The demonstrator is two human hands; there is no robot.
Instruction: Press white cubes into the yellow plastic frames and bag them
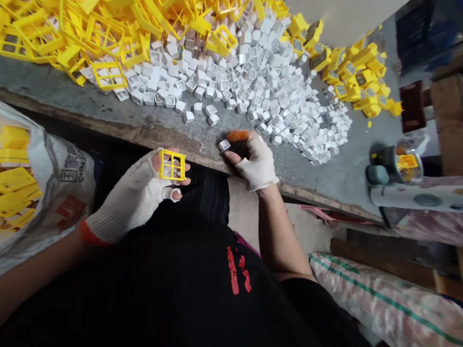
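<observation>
My left hand [143, 188], in a white knitted glove with bare fingertips, is closed around a small yellow plastic frame [172, 165] whose crossbars divide it into square openings. Between the thumb and the orange-covered forefinger of my right hand [254, 159], also gloved, is a small white plastic cube cap [224, 145]. That hand is over the front edge of the grey table, to the right of the frame. Just beyond it spreads a heap of the same white caps [237, 84]. The two hands are apart from each other.
Yellow frames [106, 32] are piled at the back left of the table [156, 116]. More yellow pieces [365, 77] lie at the right. A sack [72, 183] of yellow parts stands at the left. A clear container [408, 163] sits near the right end; a striped sack [397, 301] lies below.
</observation>
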